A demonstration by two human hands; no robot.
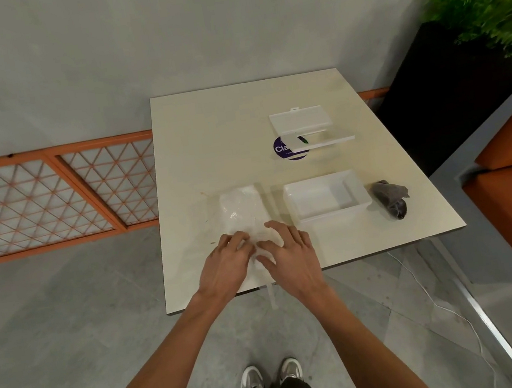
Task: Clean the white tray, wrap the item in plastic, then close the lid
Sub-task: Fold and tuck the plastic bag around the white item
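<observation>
1. The wrapped item [241,210] is being kept on the near left part of the table [206,128], left of the white tray [296,211] and apart from it.
2. Plastic wrap [236,203] is being seen over the whole item; what is inside cannot be told.
3. The bunched near end of the wrap is being pinched by the left hand [225,264], fingers curled tight on the film.
4. The same end is being pressed by the right hand [290,251], fingers spread and only slightly bent, tips down on the film, nothing seen to be gripped.
5. The two hands are being held just beside each other, fingertips nearly touching.
6. A loose strip of plastic [271,293] is being left hanging over the near table edge, between the wrists.
7. The white tray is being left uncovered right of the item, open side up.
8. A crumpled grey cloth [390,198] is being left just right of the tray.
9. The white lid [300,120] is being kept at the far side of the table, well apart from the tray.
10. A flat white panel [323,141] is being left in front of the lid, partly covering a purple sticker [281,149].
</observation>
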